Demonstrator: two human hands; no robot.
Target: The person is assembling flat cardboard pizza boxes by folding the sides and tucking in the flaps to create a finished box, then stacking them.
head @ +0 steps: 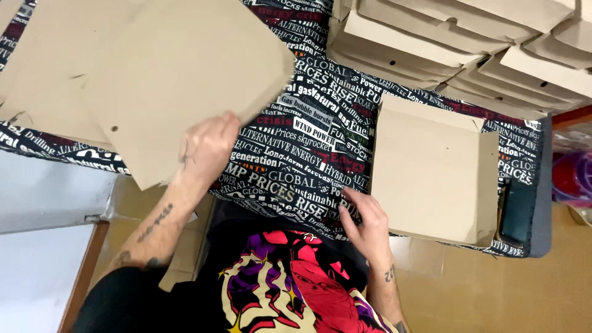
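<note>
Table (308, 142) fills the top and middle, covered with a black cloth printed all over in white, red and green lettering; soft fabric look, edge dropping off toward the person.

Flat cardboard sheet (179, 80), upper left: large, plain brown, matte, unfolded box blank with rounded corners and a small punched hole near its lower left. It is tilted, long axis running from lower left up to upper right, near edge lifted off the cloth. It lies over a pile of more flat blanks (37, 80) of the same brown board at the far left.

Stack of folded boxes (468, 49), top right: shallow, flat, same brown cardboard, set in overlapping rows with small tabs and holes along their fronts.

Folded box (431, 172), right of centre: closed, roughly square, smooth brown top, side flap visible along its right edge. It sits flat on the cloth, turned slightly clockwise, near corner over the table edge.

Dark flat object (517, 213) just right of that box; kind unclear.

Left hand (206, 148): fingers closed on the lower edge of the flat cardboard sheet, thumb side underneath and hidden; forearm tattooed.

Right hand (364, 219): fingers together and extended, fingertips touching the lower left edge of the folded box, gripping nothing.

Person's shirt (290, 283) at bottom: black with a red, purple and yellow graphic. Tan floor (493, 290) below right.
</note>
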